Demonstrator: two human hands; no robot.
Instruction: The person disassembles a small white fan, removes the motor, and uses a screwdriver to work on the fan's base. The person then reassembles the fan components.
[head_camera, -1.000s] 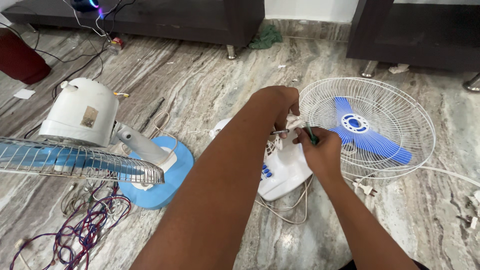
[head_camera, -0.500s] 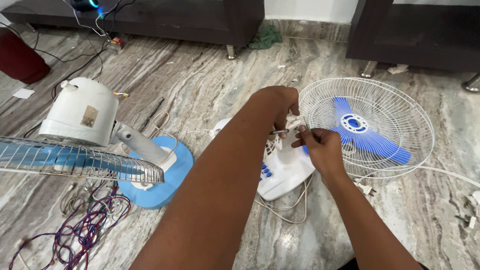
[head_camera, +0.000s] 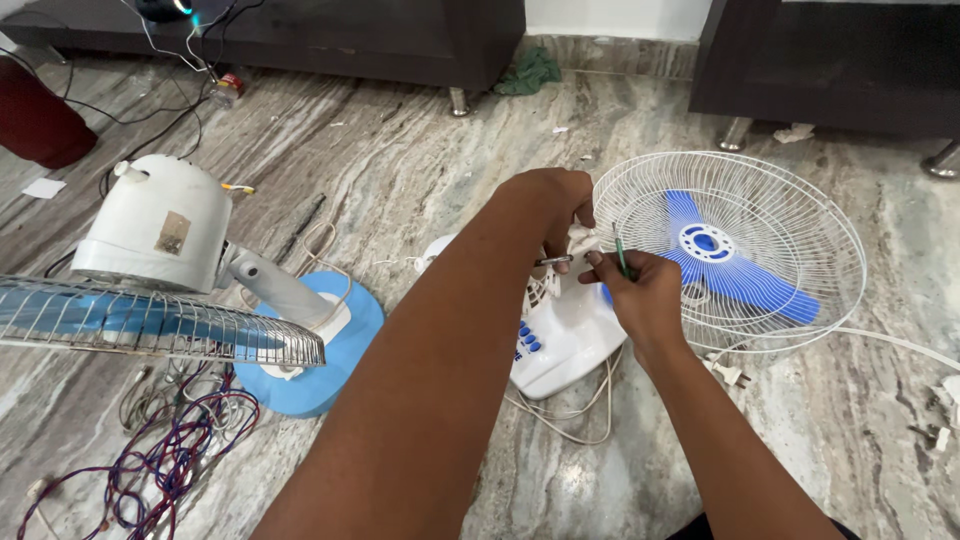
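Left hand (head_camera: 548, 205) is curled over the top of the white fan base (head_camera: 560, 330), its grip closed; a short dark metal piece (head_camera: 553, 261) pokes out under the fingers, looks pinched, can't tell exactly what it is. Right hand (head_camera: 640, 292) has its grip closed on a thin green-handled screwdriver (head_camera: 620, 250), shaft pointing up and slightly left, just beside the left hand's fingers. Fan base lies on the marble floor (head_camera: 400, 170), blue buttons on its face, white cord (head_camera: 570, 425) looped beneath it. White wire fan guard with blue blade (head_camera: 735, 255) lies flat on the floor, touching the base's right side. White plug (head_camera: 730, 375) near the right wrist. Second fan (head_camera: 160, 225), white motor, blue round base, left of the arms. Tangle of coloured wires (head_camera: 160, 460) at lower left.
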